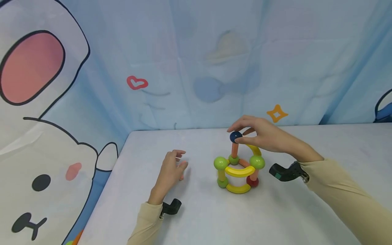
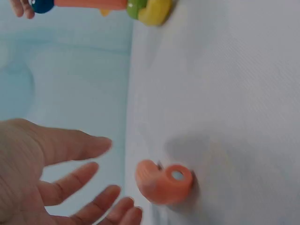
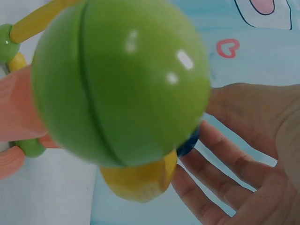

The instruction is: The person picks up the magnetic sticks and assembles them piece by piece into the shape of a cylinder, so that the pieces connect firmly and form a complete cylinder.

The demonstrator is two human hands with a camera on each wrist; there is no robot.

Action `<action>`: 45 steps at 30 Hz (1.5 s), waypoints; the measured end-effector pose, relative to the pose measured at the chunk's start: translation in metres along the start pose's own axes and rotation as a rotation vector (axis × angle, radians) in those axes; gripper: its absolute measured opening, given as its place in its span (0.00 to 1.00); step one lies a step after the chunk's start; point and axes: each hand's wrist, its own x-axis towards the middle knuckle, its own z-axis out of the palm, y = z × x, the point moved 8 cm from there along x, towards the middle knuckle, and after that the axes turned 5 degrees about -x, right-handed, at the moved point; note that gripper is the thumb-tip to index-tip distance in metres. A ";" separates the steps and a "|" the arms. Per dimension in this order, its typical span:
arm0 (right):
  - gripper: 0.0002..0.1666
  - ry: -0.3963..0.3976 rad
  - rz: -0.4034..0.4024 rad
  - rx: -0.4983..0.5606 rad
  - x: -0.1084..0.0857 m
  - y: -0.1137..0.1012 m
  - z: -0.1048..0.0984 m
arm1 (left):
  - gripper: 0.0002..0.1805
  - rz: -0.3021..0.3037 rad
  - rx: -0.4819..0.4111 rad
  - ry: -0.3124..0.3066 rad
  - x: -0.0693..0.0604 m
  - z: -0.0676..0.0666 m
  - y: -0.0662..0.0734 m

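My right hand [image 1: 264, 135] pinches a dark blue ball [image 1: 235, 136] between thumb and fingers. The ball sits at the top of an upright orange rod [image 1: 234, 150]. This rod stands on a small green ball at the back of a frame of sticks, curved bars and balls. Larger green balls [image 1: 220, 163] top its front corners, joined by a yellow curved bar [image 1: 240, 171]. My left hand [image 1: 169, 172] hovers over the table with relaxed fingers and holds nothing. Beside it, in the left wrist view, lies an orange curved bar [image 2: 164, 183] with a metallic disc in its end.
The frame's base includes a dark red ball [image 1: 252, 181] and a lower yellow curved bar [image 1: 238, 189]. A white table [image 1: 196, 217] bears everything. Behind it hangs a light blue printed curtain [image 1: 196, 68]. Small black wrist cameras [image 1: 284, 172] are worn on both sleeves.
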 end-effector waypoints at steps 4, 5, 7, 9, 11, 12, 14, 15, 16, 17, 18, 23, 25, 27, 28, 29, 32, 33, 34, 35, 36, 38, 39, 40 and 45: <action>0.18 -0.003 0.007 0.006 0.000 0.003 0.003 | 0.20 -0.084 0.111 0.015 -0.001 -0.001 -0.014; 0.18 -0.004 0.008 0.006 0.001 0.004 0.004 | 0.20 -0.093 0.134 0.014 -0.001 0.000 -0.017; 0.19 -0.008 0.012 0.007 0.001 0.005 0.006 | 0.20 -0.109 0.162 0.012 -0.001 0.000 -0.020; 0.19 -0.010 0.015 0.010 0.001 0.006 0.007 | 0.20 -0.111 0.176 0.010 -0.001 0.000 -0.022; 0.20 -0.008 0.015 0.009 0.002 0.007 0.008 | 0.18 -0.112 0.173 0.004 0.000 0.000 -0.022; 0.20 -0.007 0.016 0.009 0.002 0.007 0.008 | 0.17 -0.116 0.164 -0.004 0.001 0.000 -0.022; 0.20 -0.005 0.015 0.009 0.003 0.007 0.009 | 0.16 -0.132 0.128 -0.027 0.002 0.001 -0.023; 0.21 -0.004 0.013 0.008 0.003 0.007 0.009 | 0.15 -0.143 0.115 -0.039 0.003 0.002 -0.023; 0.21 -0.004 0.011 0.005 0.004 0.006 0.009 | 0.15 -0.153 0.103 -0.053 0.003 0.003 -0.023; 0.22 -0.004 0.008 0.001 0.004 0.006 0.010 | 0.15 -0.157 0.097 -0.069 0.004 0.004 -0.022; 0.22 -0.004 0.006 -0.003 0.004 0.006 0.010 | 0.15 -0.163 0.086 -0.083 0.004 0.005 -0.021; 0.23 -0.005 -0.004 -0.026 0.005 0.005 0.011 | 0.13 -0.137 0.076 -0.116 0.007 0.010 -0.013; 0.23 -0.004 -0.006 -0.030 0.005 0.005 0.011 | 0.13 -0.129 0.053 -0.117 0.009 0.012 -0.009; 0.22 -0.003 -0.007 -0.030 0.005 0.005 0.010 | 0.13 -0.120 0.028 -0.117 0.011 0.013 -0.004; 0.22 -0.004 -0.008 -0.029 0.004 0.005 0.010 | 0.14 -0.114 0.021 -0.118 0.012 0.013 0.000; 0.22 -0.006 -0.011 -0.026 0.004 0.004 0.009 | 0.14 -0.108 0.015 -0.120 0.013 0.014 0.003; 0.22 -0.012 -0.018 -0.021 0.002 0.003 0.008 | 0.15 -0.098 0.005 -0.128 0.017 0.015 0.015; 0.22 -0.014 -0.019 -0.021 0.002 0.003 0.007 | 0.16 -0.094 0.000 -0.133 0.018 0.016 0.019; 0.22 -0.017 -0.021 -0.022 0.002 0.003 0.007 | 0.16 -0.090 -0.006 -0.137 0.020 0.017 0.023; 0.22 -0.021 -0.020 -0.022 0.001 0.003 0.006 | 0.16 -0.086 -0.012 -0.140 0.021 0.018 0.027; 0.22 -0.024 -0.019 -0.026 0.001 0.003 0.006 | 0.17 -0.081 -0.020 -0.145 0.022 0.019 0.031; 0.22 -0.031 -0.013 -0.031 0.000 0.004 0.005 | 0.17 -0.065 -0.038 -0.152 0.024 0.021 0.038; 0.23 -0.034 -0.010 -0.034 0.000 0.004 0.005 | 0.18 -0.054 -0.044 -0.155 0.025 0.023 0.043; 0.23 -0.037 -0.007 -0.035 0.000 0.004 0.005 | 0.18 -0.041 -0.049 -0.158 0.026 0.024 0.046; 0.23 -0.041 -0.001 -0.039 -0.001 0.005 0.006 | 0.18 -0.010 -0.097 -0.180 0.030 0.029 0.064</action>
